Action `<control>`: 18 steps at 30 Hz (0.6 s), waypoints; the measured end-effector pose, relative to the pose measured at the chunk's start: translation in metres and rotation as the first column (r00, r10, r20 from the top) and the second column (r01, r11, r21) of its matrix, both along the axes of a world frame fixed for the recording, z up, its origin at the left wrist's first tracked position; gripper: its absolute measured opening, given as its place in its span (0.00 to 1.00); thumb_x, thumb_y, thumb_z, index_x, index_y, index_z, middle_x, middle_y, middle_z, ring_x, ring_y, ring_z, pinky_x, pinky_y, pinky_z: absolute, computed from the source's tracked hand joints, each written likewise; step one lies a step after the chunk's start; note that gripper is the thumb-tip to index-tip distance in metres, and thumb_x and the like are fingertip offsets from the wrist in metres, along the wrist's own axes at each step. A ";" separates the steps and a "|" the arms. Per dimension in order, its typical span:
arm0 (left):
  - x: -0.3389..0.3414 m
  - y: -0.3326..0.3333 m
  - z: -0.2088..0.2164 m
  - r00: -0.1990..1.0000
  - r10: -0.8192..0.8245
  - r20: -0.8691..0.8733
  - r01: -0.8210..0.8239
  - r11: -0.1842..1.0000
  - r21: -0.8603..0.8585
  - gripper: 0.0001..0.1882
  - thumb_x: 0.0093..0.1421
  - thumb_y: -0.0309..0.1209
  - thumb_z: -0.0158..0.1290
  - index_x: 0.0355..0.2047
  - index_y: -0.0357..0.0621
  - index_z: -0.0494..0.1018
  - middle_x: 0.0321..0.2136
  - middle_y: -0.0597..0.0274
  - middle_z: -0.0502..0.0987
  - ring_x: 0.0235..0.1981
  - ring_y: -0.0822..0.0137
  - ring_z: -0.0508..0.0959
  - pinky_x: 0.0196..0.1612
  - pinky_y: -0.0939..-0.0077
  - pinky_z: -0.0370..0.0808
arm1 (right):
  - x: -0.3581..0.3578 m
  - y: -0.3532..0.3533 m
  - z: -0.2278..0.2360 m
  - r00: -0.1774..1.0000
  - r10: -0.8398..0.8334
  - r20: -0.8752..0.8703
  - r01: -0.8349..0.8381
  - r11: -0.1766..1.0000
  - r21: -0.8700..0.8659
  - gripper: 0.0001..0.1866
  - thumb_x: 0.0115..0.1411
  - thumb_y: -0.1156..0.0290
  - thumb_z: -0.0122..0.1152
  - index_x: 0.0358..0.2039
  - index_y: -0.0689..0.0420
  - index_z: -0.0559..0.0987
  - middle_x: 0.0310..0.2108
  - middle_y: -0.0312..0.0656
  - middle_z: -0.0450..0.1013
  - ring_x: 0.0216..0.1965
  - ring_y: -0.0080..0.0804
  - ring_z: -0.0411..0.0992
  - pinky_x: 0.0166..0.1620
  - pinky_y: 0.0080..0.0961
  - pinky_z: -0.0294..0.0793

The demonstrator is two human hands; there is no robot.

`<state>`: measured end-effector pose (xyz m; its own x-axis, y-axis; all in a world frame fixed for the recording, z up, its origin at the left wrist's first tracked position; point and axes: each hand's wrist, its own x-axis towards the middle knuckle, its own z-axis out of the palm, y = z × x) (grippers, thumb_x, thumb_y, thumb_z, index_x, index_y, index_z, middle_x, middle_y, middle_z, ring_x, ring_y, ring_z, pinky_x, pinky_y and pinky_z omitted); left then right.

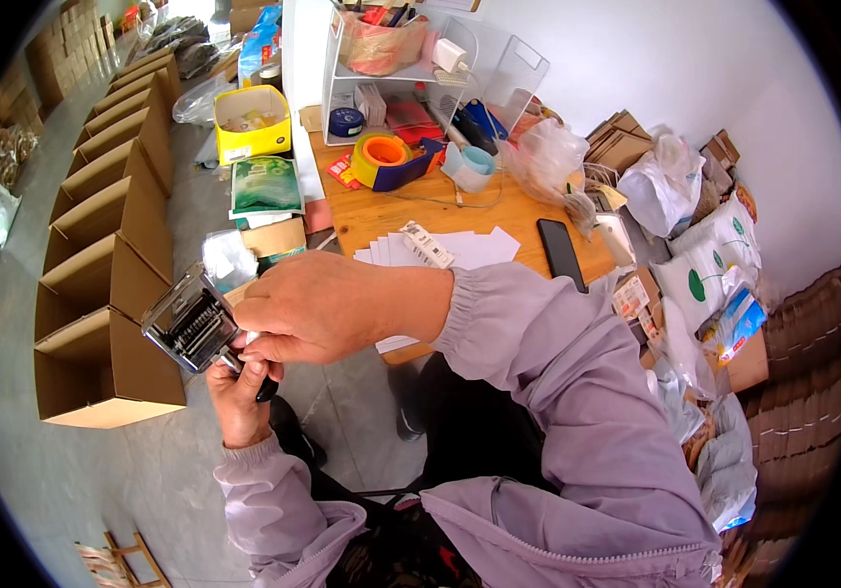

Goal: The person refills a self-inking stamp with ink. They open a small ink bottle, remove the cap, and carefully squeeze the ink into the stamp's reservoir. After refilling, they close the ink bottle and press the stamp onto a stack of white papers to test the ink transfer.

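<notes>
Above the floor at left of the table I hold what looks like a hand stamp (193, 318), with a clear and metal frame, dark ridged rows inside and a short shaft to a black handle. My left hand (239, 400) is closed round the handle from below, thumb up against it. Across from the right reaches my right hand (317, 302), its fingers curled together beside the frame and just above the left thumb. A small white bit shows at those fingertips; the rest of it is hidden by the fingers.
Open cardboard boxes (112, 367) stand in a row at left. The wooden table (528, 250) bears white papers (474, 247), a small white box (427, 245), a black phone (561, 253), a tape dispenser (396, 162) and a wire rack (396, 83). Bags (699, 274) crowd the right.
</notes>
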<state>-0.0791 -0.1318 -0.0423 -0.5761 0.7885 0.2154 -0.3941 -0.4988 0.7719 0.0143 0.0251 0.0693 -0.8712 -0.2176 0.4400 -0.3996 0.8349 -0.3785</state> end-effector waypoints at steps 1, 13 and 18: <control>0.001 0.002 0.001 1.000 0.003 0.007 -0.003 1.000 -0.002 0.17 0.54 0.30 0.61 0.41 0.36 0.71 0.28 0.61 0.75 0.23 0.70 0.72 0.26 0.77 0.69 | 0.001 0.001 -0.001 1.000 -0.008 -0.005 0.008 1.000 -0.007 0.12 0.54 0.62 0.58 0.26 0.56 0.70 0.24 0.42 0.69 0.28 0.47 0.70 0.29 0.40 0.67; 0.008 0.012 0.000 0.975 0.215 -0.064 -0.220 0.972 -0.081 0.10 0.56 0.21 0.56 0.39 0.37 0.70 0.29 0.63 0.75 0.27 0.72 0.73 0.30 0.80 0.70 | -0.001 -0.013 -0.013 0.947 -0.318 -0.040 0.312 0.943 -0.111 0.17 0.55 0.60 0.59 0.17 0.56 0.69 0.13 0.43 0.66 0.17 0.46 0.68 0.20 0.39 0.62; 0.007 0.011 0.006 0.978 0.191 -0.081 -0.202 0.966 -0.160 0.08 0.57 0.21 0.55 0.37 0.35 0.73 0.29 0.64 0.77 0.28 0.75 0.75 0.32 0.82 0.72 | -0.003 -0.018 -0.008 0.918 -0.377 0.125 0.394 0.901 -0.179 0.19 0.56 0.53 0.56 0.19 0.56 0.72 0.15 0.44 0.71 0.21 0.45 0.73 0.24 0.36 0.69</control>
<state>-0.0724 -0.1210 -0.0360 -0.7126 0.6890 0.1325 -0.2477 -0.4237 0.8713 0.0117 0.0073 0.0613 -0.9054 0.2262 0.3592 -0.0202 0.8223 -0.5687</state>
